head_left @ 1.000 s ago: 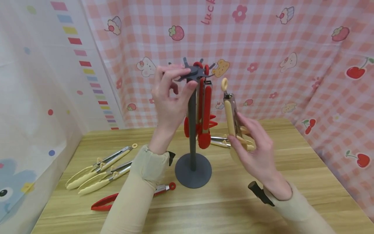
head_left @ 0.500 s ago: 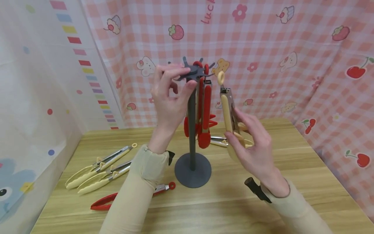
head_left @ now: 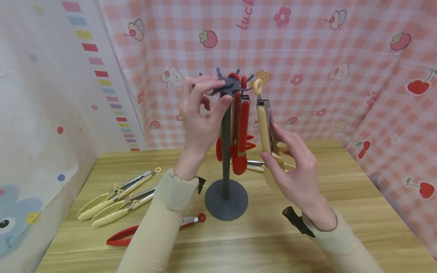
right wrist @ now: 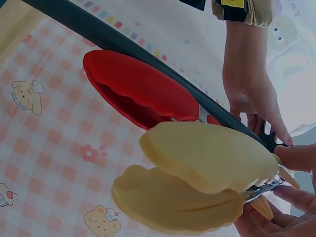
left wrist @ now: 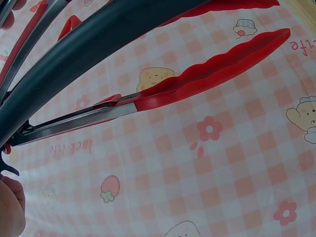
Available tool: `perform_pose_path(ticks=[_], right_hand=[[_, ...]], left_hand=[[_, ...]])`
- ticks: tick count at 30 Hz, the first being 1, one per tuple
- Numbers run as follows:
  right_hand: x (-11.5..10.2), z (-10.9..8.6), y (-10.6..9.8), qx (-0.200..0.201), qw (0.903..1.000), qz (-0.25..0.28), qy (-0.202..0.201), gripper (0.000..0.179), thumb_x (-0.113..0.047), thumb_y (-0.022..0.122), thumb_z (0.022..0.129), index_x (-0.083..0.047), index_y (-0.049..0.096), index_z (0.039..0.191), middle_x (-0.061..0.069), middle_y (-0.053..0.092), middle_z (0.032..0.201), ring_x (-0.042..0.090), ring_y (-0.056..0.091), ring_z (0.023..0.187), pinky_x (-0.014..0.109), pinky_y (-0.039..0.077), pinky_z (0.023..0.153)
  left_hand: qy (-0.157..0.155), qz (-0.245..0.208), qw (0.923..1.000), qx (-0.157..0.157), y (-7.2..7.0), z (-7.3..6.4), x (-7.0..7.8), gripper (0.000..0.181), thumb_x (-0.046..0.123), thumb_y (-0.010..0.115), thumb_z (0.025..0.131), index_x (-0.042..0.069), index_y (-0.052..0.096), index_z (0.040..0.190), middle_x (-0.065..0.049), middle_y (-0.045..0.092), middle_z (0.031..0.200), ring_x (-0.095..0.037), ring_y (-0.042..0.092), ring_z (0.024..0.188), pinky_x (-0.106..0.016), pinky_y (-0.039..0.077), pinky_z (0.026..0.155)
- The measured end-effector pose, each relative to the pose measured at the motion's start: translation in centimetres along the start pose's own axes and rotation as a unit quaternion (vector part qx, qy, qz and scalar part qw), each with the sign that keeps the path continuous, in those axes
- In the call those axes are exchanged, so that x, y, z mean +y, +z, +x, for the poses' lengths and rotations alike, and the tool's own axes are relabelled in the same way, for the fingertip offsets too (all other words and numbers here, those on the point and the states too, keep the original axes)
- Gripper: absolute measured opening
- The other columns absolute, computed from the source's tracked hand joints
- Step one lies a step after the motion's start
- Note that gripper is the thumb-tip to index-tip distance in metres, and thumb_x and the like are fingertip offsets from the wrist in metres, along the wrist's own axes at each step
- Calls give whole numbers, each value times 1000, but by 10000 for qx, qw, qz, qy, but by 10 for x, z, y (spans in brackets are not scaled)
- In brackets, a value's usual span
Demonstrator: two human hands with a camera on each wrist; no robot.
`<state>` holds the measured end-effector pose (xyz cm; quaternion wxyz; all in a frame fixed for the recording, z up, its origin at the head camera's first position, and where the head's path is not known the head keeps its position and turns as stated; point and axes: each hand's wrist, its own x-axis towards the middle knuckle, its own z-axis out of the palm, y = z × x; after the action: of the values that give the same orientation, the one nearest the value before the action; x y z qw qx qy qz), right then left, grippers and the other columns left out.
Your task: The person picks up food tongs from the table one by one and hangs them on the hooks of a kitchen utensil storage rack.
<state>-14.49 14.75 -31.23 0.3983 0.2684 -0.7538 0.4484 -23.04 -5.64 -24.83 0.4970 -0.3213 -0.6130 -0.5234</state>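
Observation:
My left hand (head_left: 201,110) pinches the hooked top of a dark grey utensil stand (head_left: 226,159) between thumb and fingers. Red tongs (head_left: 243,129) hang by their rings from hooks at its back right; the left wrist view shows one red pair (left wrist: 212,74) hanging behind the pole. In my right hand (head_left: 297,167) is a pair of cream-yellow tongs (head_left: 264,129), held upright around the lower handles, ring up. That ring is level with a right-hand hook tip; whether they touch I cannot tell. In the right wrist view, the cream scalloped heads (right wrist: 207,155) are slightly apart.
Two cream-yellow tongs (head_left: 102,208) lie on the wooden table (head_left: 273,242) at left. Red tongs (head_left: 123,237) lie in front, partly hidden by my left forearm. More cream tongs (head_left: 255,165) lie behind the stand. A checked curtain (head_left: 307,49) closes off the back.
My right hand has brought the cream-yellow tongs left and slightly up, so their ring is now close to the stand's hook. My left hand stays on the stand's top.

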Motion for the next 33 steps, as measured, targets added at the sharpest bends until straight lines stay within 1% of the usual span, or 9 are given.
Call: perform_pose_path(ticks=[2,5,9,12,15,22,27,33], right_hand=[[-1,0,0,11,10000,16,9,54,-26,78,96,-1,63,142,22,72,122,-1,64,115,10,53,93],[-2,0,1,35,10000,52,7,55,-29,78,97,-1,63,142,22,72,121,-1,64,114,10,53,94],[-2,1,1,-17,10000,5,-85,54,-29,77,98,-2,62,143,22,72,121,1,64,115,10,53,94],[-2,2,1,-80,9999,-82,-127,54,-20,79,96,-2,61,144,22,72,122,3,64,115,9,52,93],[-2,2,0,-128,9998,-157,-81,55,-12,81,93,-3,61,144,22,71,123,5,64,115,9,52,93],[-2,2,0,-307,9991,-307,9,66,6,83,83,-1,60,145,23,70,125,9,64,116,8,51,95],[-4,3,1,-368,9985,-398,29,71,10,83,79,0,59,145,23,70,127,15,66,116,8,51,95],[-6,3,5,-351,9985,-424,36,71,8,84,79,-1,60,145,22,71,128,23,67,114,7,51,94]], left_hand=[[14,6,10000,-21,0,0,0,64,63,60,99,0,69,109,-25,61,109,-29,59,92,-16,39,66],[16,3,10000,-37,1,0,1,64,62,60,99,0,69,109,-25,61,110,-30,60,93,-16,39,66],[10,-17,10000,-9,1,0,1,64,62,60,98,0,69,109,-26,61,109,-31,60,94,-16,39,66],[12,-7,10000,-13,1,0,1,65,63,60,98,-1,69,109,-26,61,110,-31,60,95,-16,40,67],[16,9,10000,-42,1,0,1,65,63,60,98,0,69,110,-26,61,110,-31,61,96,-16,40,67],[23,57,10000,-63,0,0,1,65,63,59,99,0,68,111,-26,61,111,-31,60,96,-16,41,68],[8,35,10000,-48,0,0,1,65,63,60,99,-1,68,110,-26,61,110,-31,61,95,-16,40,67],[18,43,10000,-49,-1,0,1,65,62,60,98,-1,68,110,-26,60,110,-32,60,94,-16,40,67]])
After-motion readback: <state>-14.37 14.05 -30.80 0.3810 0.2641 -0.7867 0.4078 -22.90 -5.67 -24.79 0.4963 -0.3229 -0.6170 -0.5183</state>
